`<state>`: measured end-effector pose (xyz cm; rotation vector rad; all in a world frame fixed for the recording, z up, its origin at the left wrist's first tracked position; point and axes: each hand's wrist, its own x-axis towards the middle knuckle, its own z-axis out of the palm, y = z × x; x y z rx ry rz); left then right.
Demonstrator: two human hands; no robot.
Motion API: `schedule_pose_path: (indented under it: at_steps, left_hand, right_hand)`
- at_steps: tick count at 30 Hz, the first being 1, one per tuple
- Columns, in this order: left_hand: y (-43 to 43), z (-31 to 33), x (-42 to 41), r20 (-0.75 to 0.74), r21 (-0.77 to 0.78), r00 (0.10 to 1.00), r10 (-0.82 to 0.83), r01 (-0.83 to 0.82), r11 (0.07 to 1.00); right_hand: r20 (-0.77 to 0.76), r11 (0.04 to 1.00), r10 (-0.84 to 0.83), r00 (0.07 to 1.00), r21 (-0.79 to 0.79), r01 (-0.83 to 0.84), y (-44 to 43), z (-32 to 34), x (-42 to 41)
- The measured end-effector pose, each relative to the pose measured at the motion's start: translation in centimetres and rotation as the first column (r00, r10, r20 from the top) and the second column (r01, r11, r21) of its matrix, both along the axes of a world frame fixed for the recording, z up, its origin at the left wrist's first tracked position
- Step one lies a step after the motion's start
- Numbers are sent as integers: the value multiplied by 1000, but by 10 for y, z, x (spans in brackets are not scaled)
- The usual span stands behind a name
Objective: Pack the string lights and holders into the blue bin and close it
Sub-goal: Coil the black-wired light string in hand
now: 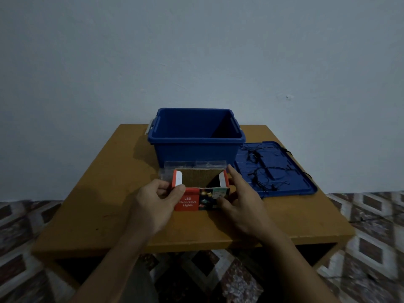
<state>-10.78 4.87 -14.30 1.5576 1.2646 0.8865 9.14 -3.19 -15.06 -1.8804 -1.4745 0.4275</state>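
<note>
Both arms outstretched, left grip and right grip pinch the lights box

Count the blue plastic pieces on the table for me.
2. The open blue bin stands at the back middle of the table; its lid lies flat to its right, with the string lights spread on it. None seems hidden.

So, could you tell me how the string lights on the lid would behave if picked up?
Probably floppy: the string lights lie in loose thin loops on the bin lid. Likely to snag or trail, since strands reach past its edge.
</note>
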Motion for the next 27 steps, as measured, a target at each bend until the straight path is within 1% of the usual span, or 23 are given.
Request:
schedule_pose_path:
  at_steps: [3,5,7,9,11,13,15,17,20,23,25,27]
  left_hand:
    - [-1,0,-4,28,-10,1000,5,-5,1000]
    - [-4,3,-5,4,28,1000,18,-18,999]
    - [-6,9,-6,-59,157,997,57,-47,986]
    - [-9,21,-5,-60,308,996,64,-43,950]
    - [-12,38,3,-55,400,998,13,10,917]
    - [-15,58,22,-91,446,995,-51,86,891]
    - [-20,80,52,-181,471,970,-164,232,851]
    - [-20,93,95,-322,440,908,-270,396,806]
    - [-4,91,163,-527,301,777,-344,549,780]
    - [10,77,217,-698,145,618,-363,618,773]
    - [14,69,238,-800,49,491,-346,627,777]
    - [17,58,250,-849,9,421,-319,615,788]
  right_hand:
    - [8,1000,-9,1000,2,9,-3,-1,0]
    - [13,1000,1,1000,23,-1,-9,-1,3]
    - [19,999,11,1000,34,-11,-16,0,8]
    - [47,999,-14,999,53,11,-21,1,19]
    - [89,987,-117,989,119,106,-23,5,40]
    - [106,951,-261,959,198,237,-20,12,70]
    - [139,928,-352,926,177,326,-9,17,104]
    - [233,924,-383,894,97,370,5,18,140]
    - [378,920,-335,863,-66,386,24,18,174]
    - [523,890,-227,822,-231,393,30,20,188]
    - [566,878,-176,806,-280,388,32,19,193]
    - [592,874,-147,792,-297,384,32,15,198]
